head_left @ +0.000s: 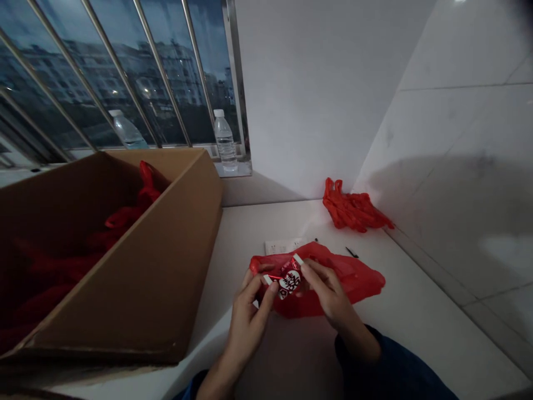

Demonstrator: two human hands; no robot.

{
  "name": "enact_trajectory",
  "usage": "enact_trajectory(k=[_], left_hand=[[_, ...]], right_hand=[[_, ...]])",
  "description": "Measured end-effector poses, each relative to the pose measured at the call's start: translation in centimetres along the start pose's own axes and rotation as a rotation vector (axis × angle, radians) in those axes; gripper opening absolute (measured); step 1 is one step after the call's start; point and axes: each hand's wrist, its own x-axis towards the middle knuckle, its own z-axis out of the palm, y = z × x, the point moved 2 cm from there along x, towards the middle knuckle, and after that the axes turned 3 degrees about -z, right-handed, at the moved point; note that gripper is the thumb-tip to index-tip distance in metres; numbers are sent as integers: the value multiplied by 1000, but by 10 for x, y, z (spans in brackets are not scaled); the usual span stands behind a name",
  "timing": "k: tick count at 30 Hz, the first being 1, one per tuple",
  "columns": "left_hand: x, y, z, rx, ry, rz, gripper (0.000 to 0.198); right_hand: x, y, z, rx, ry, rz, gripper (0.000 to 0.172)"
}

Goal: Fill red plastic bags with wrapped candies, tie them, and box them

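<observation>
Both grips are closed: the left grip (249, 318) and the right grip (328, 293) each pinch one white end of a small red glossy tag (277, 275) between thumb and fingertips. A round white label (290, 282) printed in red sits near its middle. The tag looks very light and thin, bendy rather than stiff, and its shiny face could slip, so the white ends seem the surest places to hold it, leaving the label uncovered. It is held between the two hands, over a limp, crumpled red plastic bag (352, 280) spread on the white worktop (416, 316); whether they touch is hard to tell. Past the bag's far edge lie a white rectangular plate (281, 246) and a small black bit (352, 253). A bundle of red bags (352, 205) sits against the wall. To the left stands a cardboard box (183, 222) holding more red bags (125, 219), and two water bottles (225, 139) stand before a barred window (175, 66).
</observation>
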Motion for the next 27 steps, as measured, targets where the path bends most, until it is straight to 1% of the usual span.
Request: enact_trajectory(k=[3,5,8,10,12,15,19,23,27], left_hand=[[-1,2,1,21,-88,30,27],[-1,2,1,35,-118,35,29],[-2,2,2,40,-102,17,33],[-2,2,1,29,-67,2,32],[-2,1,1,17,-43,-8,29],[-1,3,2,-5,-40,6,29],[-2,7,2,-48,-11,-3,35],[-4,6,3,-133,10,-60,36],[-1,2,5,-243,-34,-144,38]], right_hand=[[1,-10,-6,-93,2,-43,32],[1,-13,-8,-154,-12,-83,29],[2,-10,-10,-203,-17,-114,28],[2,-7,-11,-207,-14,-105,27],[1,-4,-12,-203,-1,-108,30],[0,-2,-12,-179,40,-124,36],[-4,-2,-8,-77,111,-96,38],[-8,-2,-2,60,137,-57,40],[-8,0,-1,90,135,2,40]])
